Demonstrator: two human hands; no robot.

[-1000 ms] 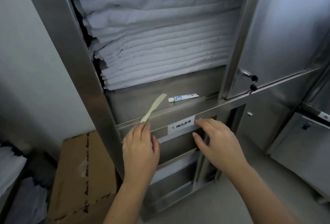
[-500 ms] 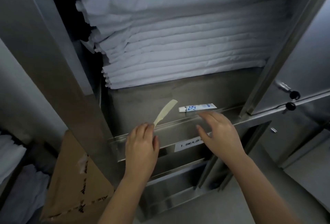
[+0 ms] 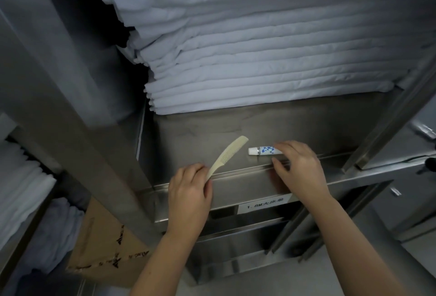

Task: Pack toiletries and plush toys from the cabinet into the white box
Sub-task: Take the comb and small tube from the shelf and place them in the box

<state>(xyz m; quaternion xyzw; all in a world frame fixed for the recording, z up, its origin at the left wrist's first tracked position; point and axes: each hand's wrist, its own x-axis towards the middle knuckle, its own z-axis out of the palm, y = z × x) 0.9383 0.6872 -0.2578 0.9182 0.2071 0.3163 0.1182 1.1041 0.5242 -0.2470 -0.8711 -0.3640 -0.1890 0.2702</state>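
We look down into an open stainless-steel cabinet (image 3: 77, 83). The task items lie on its bare metal shelf (image 3: 295, 125), in front of the linen and close to the front lip.

1. Left hand (image 3: 188, 191): it sits at the shelf's front lip, with the fingers curled over and the thumb pressed up from below. Between them it pinches the handle end of a cream plastic comb (image 3: 227, 156). The comb slants up and to the right from the hand, and its toothed end lies on the shelf, pointing towards the linen.

2. Right hand (image 3: 299, 168): it is spread wide, with the fingers bent. The fingers (image 3: 286, 148) cover the right end of a small white tube with blue print and a white cap (image 3: 263, 150). The thumb is set well apart, down on the front lip of the shelf. The grasp is not closed. We cannot tell whether the fingers press the tube or only hover on it.

3. The tube lies flat on the shelf, with its cap pointing left. It is just beside the comb's toothed end but apart from it.

4. Behind both items, a tall stack of folded white linen (image 3: 259, 59) fills the compartment.

5. Below the shelf lip, a white label with black print (image 3: 264, 206) is fixed to the cabinet front, partly under the right wrist.

6. To the left of the cabinet, a brown cardboard box (image 3: 101, 248) stands on the floor. More folded white cloth (image 3: 21, 189) lies on a rack beside it.
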